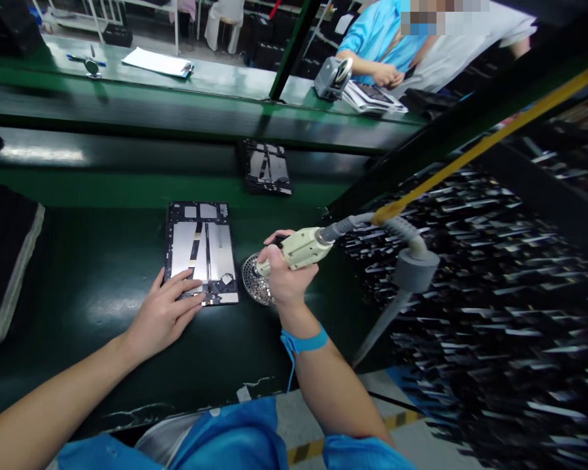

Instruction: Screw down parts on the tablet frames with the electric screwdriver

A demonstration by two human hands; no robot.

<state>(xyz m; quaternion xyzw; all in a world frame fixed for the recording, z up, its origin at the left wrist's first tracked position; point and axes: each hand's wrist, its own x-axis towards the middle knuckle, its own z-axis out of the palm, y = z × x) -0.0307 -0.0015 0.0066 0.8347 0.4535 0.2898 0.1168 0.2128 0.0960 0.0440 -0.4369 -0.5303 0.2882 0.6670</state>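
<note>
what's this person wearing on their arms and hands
The left hand and right hand are bare, with no gloves. A blue wrist strap circles the right wrist, and a thin blue cord trails from it. The forearms are uncovered; short bright blue sleeves show at the bottom edge.

Nothing can be read. The sheet (pixel 157 62) on the far bench (pixel 235 78) at 11 o'clock is too small and too glared to show any writing. The printed stack (pixel 372 96) at 1 o'clock is blurred to grey patches. The tablet (pixel 202 253) at centre shows bare metal and boards, and any markings are too fine to make out. The driver (pixel 301 248), toward 3 o'clock from it, has a pale casing with no legible brand. The floor tape (pixel 301 450) at 6 o'clock carries yellow and black bars but no words.
</note>
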